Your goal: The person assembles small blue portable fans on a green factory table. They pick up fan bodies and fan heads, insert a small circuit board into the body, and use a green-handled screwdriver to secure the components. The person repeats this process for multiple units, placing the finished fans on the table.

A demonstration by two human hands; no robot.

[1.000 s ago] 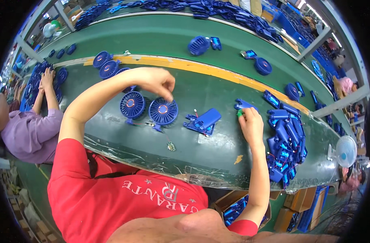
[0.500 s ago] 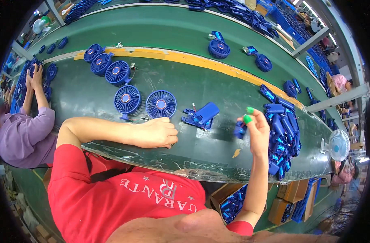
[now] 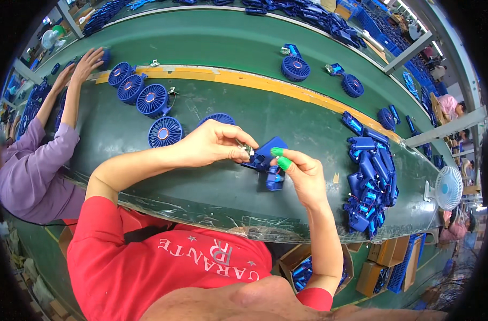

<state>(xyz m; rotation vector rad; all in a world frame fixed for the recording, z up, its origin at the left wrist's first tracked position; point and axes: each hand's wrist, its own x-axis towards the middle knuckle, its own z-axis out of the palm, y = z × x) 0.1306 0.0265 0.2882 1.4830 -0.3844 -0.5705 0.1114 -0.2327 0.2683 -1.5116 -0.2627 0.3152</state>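
My left hand [image 3: 213, 144] pinches a small silvery-green circuit board [image 3: 247, 150] between thumb and fingertips. Facing it, my right hand [image 3: 305, 179] has green finger covers on thumb and forefinger, closed at the top of a small blue plastic part [image 3: 274, 181] that hangs below them. Both hands nearly meet over a blue handle casing [image 3: 263, 152] on the bench, partly hidden by them. Behind my left wrist lies a blue round fan head [image 3: 165, 132]; another fan head [image 3: 218, 118] is partly covered by my left hand.
A pile of blue handle casings [image 3: 369, 182] lies on the bench [image 3: 212, 200] at the right. Beyond the yellow strip [image 3: 244, 78], a green conveyor belt [image 3: 201, 40] carries fan units. A co-worker's hands [image 3: 83, 67] reach over at the left. A white desk fan [image 3: 448, 188] stands at the right.
My left hand has lifted off the bench, moved right and now shows a circuit board. My right hand has brought the blue part leftward. The co-worker's hands have reached farther away.
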